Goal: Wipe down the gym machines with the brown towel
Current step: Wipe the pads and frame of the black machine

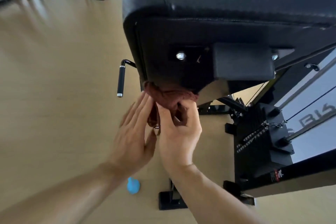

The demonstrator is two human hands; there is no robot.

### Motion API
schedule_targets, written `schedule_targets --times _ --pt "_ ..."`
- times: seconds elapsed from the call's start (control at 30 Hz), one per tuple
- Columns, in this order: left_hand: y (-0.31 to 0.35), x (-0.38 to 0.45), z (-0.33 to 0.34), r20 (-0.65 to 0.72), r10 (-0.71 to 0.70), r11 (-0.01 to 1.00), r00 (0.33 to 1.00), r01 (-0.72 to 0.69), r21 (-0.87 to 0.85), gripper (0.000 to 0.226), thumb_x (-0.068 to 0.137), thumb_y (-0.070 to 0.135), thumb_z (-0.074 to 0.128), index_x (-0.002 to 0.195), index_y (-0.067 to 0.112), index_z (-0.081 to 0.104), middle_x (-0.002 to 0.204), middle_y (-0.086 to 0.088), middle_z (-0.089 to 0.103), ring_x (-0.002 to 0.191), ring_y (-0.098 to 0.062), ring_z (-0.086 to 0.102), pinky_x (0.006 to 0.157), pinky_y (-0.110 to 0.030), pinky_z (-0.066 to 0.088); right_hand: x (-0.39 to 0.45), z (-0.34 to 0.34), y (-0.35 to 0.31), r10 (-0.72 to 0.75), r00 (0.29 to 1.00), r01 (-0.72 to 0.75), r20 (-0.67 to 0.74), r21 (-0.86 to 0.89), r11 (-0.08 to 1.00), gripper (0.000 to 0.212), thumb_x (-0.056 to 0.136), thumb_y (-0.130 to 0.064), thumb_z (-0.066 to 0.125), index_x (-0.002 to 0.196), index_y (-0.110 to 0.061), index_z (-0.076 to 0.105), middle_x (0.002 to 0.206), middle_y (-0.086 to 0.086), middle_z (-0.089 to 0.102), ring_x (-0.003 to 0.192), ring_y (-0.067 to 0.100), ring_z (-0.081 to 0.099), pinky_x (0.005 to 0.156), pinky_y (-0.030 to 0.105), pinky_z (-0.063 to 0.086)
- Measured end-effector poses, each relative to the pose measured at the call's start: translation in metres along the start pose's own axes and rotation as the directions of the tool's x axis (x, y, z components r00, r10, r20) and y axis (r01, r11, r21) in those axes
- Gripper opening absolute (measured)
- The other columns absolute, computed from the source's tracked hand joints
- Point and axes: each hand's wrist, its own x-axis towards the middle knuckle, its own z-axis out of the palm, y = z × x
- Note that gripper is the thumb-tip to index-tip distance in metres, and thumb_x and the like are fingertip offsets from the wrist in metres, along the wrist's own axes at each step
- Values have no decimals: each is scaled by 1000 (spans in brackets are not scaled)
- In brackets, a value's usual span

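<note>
Brown towel (170,99) bunched against the lower edge of the black pad (227,5), just past six o'clock from the pad's bolt (181,56). Right hand (179,132) with grip clamped on the cloth, thumb and curled fingers buried in its folds. Left hand (134,131) at nine o'clock of the right one, fingers straight and apart, tips touching the towel's near side, holding nothing. Black handle (121,78) hanging at ten o'clock from the hands, untouched. Blue object (133,185) lying on the floor (54,96) at six o'clock, too blurred to name. Machine frame (263,142) with its cables off at three o'clock. Step in hand, by the look of it: wiping the pad's underside rim, or regathering the cloth for the next pass. Next move likely calls for a flatter fold, firm pressure along the rim, then on toward handle and frame.
</note>
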Motion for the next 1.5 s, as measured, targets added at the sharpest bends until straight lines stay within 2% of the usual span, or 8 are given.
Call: schedule_targets --times 0.2,0.33,0.5,0.7,0.93,1.17,1.37,1.5 --pt "-16 28 -25 -99 176 967 980 -153 201 66 104 39 35 155 2 13 160 -6 18 154 -11 9 124 -31 15 11 71 -18 -145 980 148 -137 7 989 44 91 -9 75 108 -45 57 122 -2 60 122 16 60 106 35 50" --pt "-52 28 -18 136 190 942 972 -220 255 73 93 23 50 157 6 19 164 -13 21 153 -27 17 120 -50 27 21 77 23 -28 989 16 -143 -83 996 22 100 -22 60 120 -22 53 125 5 58 120 20 56 107 39 44" --pt "-62 27 -19 306 154 893 940 -265 364 93 81 7 65 159 12 15 167 -7 14 155 -25 11 123 -45 18 19 70 27 56 991 -79 -120 -195 978 16 105 -23 54 108 -38 46 117 -1 62 111 18 61 102 43 49" --pt "-16 45 -34 -109 407 889 907 -366 275 58 106 28 29 157 5 11 160 -8 22 153 -26 18 123 -47 19 7 66 -32 -384 912 373 -147 -100 923 18 100 -13 61 115 -17 53 108 0 62 99 10 61 91 25 51" --pt "-48 44 -8 272 268 787 924 -373 491 71 90 25 53 155 11 30 162 -9 30 154 -32 -2 123 -54 10 37 69 32 270 936 -304 -226 -133 943 40 104 -18 51 140 -35 46 135 -3 62 124 14 60 111 37 46" --pt "-69 37 12 605 -80 760 792 -344 552 86 89 22 36 157 15 -15 166 -4 -18 149 -26 -28 124 -46 -6 60 57 81 646 753 -650 -126 6 760 26 103 -27 60 129 -27 59 115 1 73 98 17 70 87 37 58" --pt "-44 4 13 689 17 947 724 -233 221 109 79 26 60 156 31 -16 165 13 -13 152 -8 -15 126 -36 6 -3 -7 71 521 844 -530 -130 -51 846 8 103 -39 59 107 -34 64 102 -6 75 99 16 72 93 50 59" --pt "19 5 29 551 261 949 793 -314 4 102 77 24 65 160 24 7 166 7 11 154 -12 10 124 -32 16 -13 -63 4 296 905 -294 -305 53 954 7 100 -20 63 101 -24 67 83 -7 74 79 9 68 72 27 59"
